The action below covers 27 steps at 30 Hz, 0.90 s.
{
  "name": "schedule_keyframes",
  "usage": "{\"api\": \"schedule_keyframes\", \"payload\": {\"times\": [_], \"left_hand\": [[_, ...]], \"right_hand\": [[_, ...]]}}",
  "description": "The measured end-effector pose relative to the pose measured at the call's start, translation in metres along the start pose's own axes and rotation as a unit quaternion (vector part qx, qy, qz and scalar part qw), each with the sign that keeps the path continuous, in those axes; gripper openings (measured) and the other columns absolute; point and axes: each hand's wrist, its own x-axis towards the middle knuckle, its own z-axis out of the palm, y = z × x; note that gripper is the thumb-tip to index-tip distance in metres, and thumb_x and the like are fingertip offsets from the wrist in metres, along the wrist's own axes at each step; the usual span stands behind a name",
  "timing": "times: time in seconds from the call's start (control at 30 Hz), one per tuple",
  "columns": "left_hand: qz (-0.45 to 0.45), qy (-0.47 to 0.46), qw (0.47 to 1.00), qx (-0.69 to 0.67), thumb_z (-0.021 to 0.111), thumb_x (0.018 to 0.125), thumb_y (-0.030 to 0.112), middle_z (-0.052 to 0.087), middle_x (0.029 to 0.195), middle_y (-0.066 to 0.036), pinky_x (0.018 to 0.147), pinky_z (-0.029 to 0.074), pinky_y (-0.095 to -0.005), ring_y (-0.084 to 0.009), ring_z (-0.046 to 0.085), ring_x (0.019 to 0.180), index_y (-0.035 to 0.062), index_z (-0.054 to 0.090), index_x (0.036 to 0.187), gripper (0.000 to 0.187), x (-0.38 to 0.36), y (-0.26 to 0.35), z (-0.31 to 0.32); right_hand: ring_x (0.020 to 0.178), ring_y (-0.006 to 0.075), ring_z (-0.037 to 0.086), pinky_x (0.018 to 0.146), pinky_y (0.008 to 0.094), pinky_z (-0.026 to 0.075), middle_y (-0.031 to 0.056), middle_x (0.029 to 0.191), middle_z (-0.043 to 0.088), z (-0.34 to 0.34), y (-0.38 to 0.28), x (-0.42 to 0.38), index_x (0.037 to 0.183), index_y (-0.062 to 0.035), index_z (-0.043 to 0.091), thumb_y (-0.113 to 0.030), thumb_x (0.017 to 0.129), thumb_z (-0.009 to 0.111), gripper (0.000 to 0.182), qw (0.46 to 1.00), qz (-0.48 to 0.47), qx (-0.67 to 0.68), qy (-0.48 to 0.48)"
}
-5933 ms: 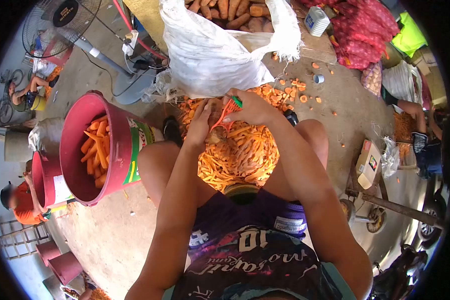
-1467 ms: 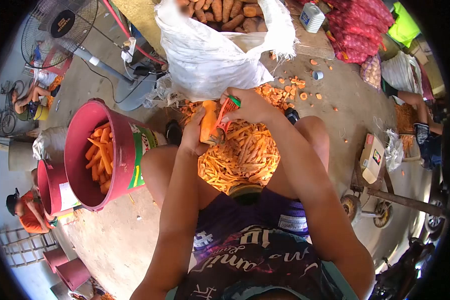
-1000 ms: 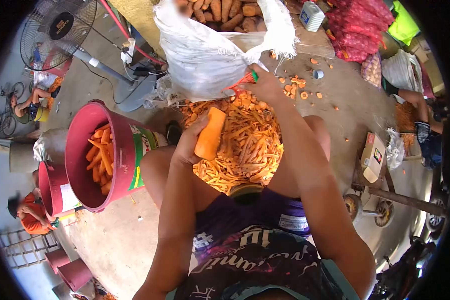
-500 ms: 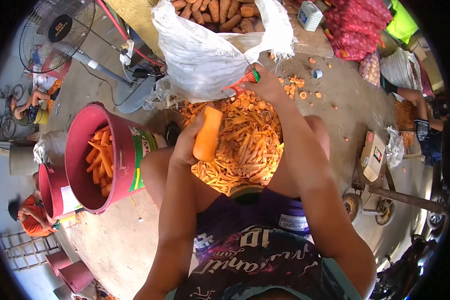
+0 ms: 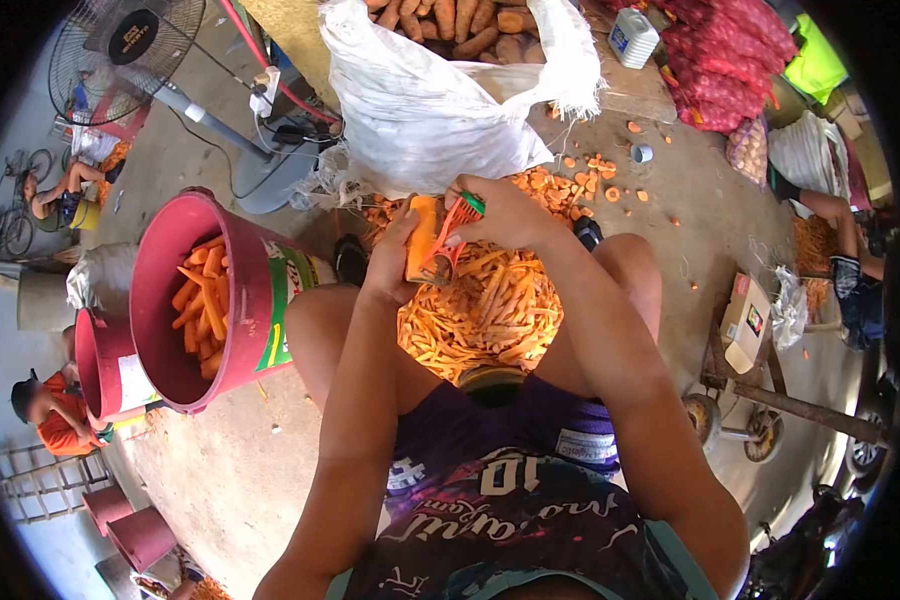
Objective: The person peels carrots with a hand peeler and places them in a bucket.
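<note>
A thick orange carrot [image 5: 422,236], largely peeled, stands nearly upright in my left hand [image 5: 390,258], whose fingers wrap its left side. My right hand [image 5: 505,212] grips a red peeler [image 5: 458,222] with a green part at its top. The peeler lies against the right side of the carrot, near its lower end. Beneath both hands, between my knees, is a heap of orange peelings [image 5: 485,315]. To the left, a tall pink bucket [image 5: 250,300] holds several peeled carrots [image 5: 203,300].
Ahead stands a white sack [image 5: 425,125] of unpeeled carrots [image 5: 455,22]. A fan [image 5: 130,40] is at upper left, red net sacks [image 5: 725,60] at upper right. A wooden cart [image 5: 760,385] stands right. Other people sit at the left [image 5: 65,420] and right [image 5: 850,270] edges.
My right hand has come down and left with the peeler, from near the sack to the carrot. The carrot is now more upright, and the view has shifted slightly.
</note>
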Motion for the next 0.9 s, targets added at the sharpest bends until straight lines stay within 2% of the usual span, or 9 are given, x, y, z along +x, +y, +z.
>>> {"api": "schedule_keyframes", "payload": {"times": [0.2,0.27,0.3,0.37,0.43,0.53,0.63,0.8,0.9], "left_hand": [[-0.025,-0.028,0.997,0.069,0.052,0.111,0.029,0.063,0.135,-0.008,0.086,0.06,-0.039,-0.0209,0.068,0.109,0.0144,0.035,0.164,0.058,-0.01,0.006,-0.002],[-0.042,-0.058,0.992,0.101,0.058,0.108,0.031,0.062,0.138,-0.009,0.087,0.059,-0.0339,-0.018,0.066,0.11,0.0163,0.026,0.169,0.071,-0.018,0.009,0.002],[-0.042,-0.057,0.992,0.103,0.058,0.108,0.031,0.062,0.138,-0.009,0.087,0.059,-0.0339,-0.018,0.066,0.11,0.0163,0.026,0.169,0.071,-0.023,0.008,0.002],[-0.015,-0.091,0.995,0.043,0.058,0.108,0.032,0.064,0.135,-0.011,0.085,0.06,-0.0365,-0.0195,0.067,0.107,0.0175,0.028,0.169,0.069,-0.031,0.009,0.003],[-0.003,-0.125,0.992,-0.01,0.056,0.109,0.034,0.066,0.125,-0.011,0.079,0.06,-0.0399,-0.022,0.069,0.098,0.0148,0.04,0.161,0.058,-0.027,0.009,-0.005],[-0.046,0.001,0.999,-0.028,0.047,0.113,0.04,0.067,0.107,-0.005,0.071,0.06,-0.0392,-0.0193,0.069,0.09,0.0089,0.056,0.138,0.041,0.004,0.004,-0.035],[-0.033,0.007,0.999,0.034,0.047,0.113,0.04,0.068,0.111,-0.007,0.069,0.061,-0.0378,-0.0192,0.07,0.087,0.0098,0.054,0.141,0.042,0.006,0.0,-0.031],[-0.025,-0.042,0.999,-0.017,0.052,0.112,0.034,0.068,0.116,-0.008,0.074,0.062,-0.0387,-0.0203,0.071,0.092,0.0088,0.053,0.141,0.039,0.004,-0.003,-0.016],[-0.038,-0.088,0.995,0.003,0.054,0.111,0.03,0.068,0.119,-0.008,0.081,0.063,-0.0387,-0.0211,0.071,0.099,0.0095,0.053,0.143,0.038,-0.007,-0.001,-0.013]], "right_hand": [[0.106,0.0221,0.07,0.095,0.0371,0.053,0.0082,0.111,0.075,-0.017,-0.008,0.001,0.123,-0.0088,0.064,-0.031,0.08,0.092,0.056,0.994,0.073,-0.082,0.0],[0.1,0.0228,0.071,0.093,0.0378,0.053,0.007,0.105,0.075,-0.037,0.009,0.008,0.123,-0.0101,0.063,-0.034,0.082,0.092,0.056,0.974,0.155,-0.103,0.13],[0.1,0.0228,0.071,0.093,0.0378,0.053,0.007,0.105,0.075,-0.044,0.021,0.012,0.123,-0.0101,0.063,-0.034,0.082,0.092,0.056,0.974,0.154,-0.101,0.13],[0.108,0.0277,0.07,0.096,0.0404,0.053,0.0151,0.115,0.073,-0.054,0.04,0.02,0.131,-0.0066,0.061,-0.034,0.081,0.092,0.065,0.971,0.141,-0.099,0.163],[0.108,0.0273,0.069,0.097,0.04,0.053,0.0151,0.115,0.073,-0.043,0.023,0.014,0.13,-0.0076,0.061,-0.033,0.08,0.093,0.064,0.974,0.144,-0.082,0.157],[0.107,0.028,0.068,0.098,0.0384,0.052,0.0127,0.113,0.073,-0.02,-0.014,-0.001,0.126,-0.008,0.063,-0.031,0.078,0.094,0.061,0.989,0.106,-0.023,0.099],[0.109,0.0203,0.065,0.099,0.0366,0.051,0.0063,0.118,0.071,-0.006,-0.014,-0.006,0.124,-0.0116,0.063,-0.031,0.078,0.094,0.058,0.997,0.056,-0.051,0.007],[0.112,0.019,0.065,0.101,0.0354,0.05,0.0069,0.117,0.071,-0.002,-0.002,-0.003,0.121,-0.009,0.064,-0.024,0.079,0.093,0.054,0.999,0.049,-0.001,-0.01],[0.11,0.0172,0.065,0.099,0.0345,0.051,0.0086,0.115,0.072,-0.019,0.006,0.001,0.122,-0.0109,0.064,-0.026,0.079,0.093,0.054,0.989,0.087,-0.072,0.096]]}}
